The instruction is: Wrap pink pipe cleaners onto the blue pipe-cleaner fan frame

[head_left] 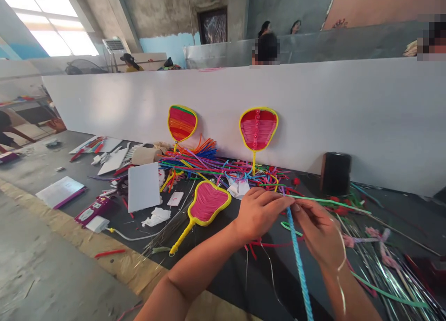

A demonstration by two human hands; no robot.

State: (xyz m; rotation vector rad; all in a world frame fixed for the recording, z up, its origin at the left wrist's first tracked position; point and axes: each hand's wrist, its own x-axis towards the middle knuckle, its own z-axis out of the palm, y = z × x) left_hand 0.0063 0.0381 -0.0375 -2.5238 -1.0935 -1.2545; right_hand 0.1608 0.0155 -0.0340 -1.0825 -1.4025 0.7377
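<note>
My left hand is closed, its fingertips pinching the top of a light-blue twisted strand. My right hand meets it there, thumb and fingers closed on the same end. From the pinch the blue strand hangs down toward the bottom edge. A pale green pipe cleaner runs sideways past the fingertips to the right; whether it is gripped or lies behind them I cannot tell. A short purple tip pokes up above the fingers. Left of my left hand lies a pink fan-shaped piece with yellow edging and handle.
Two similar fan shapes lean against the white partition. A heap of coloured pipe cleaners lies before it. A black phone-like block stands at right, near silvery wires. A purple device and white box lie left.
</note>
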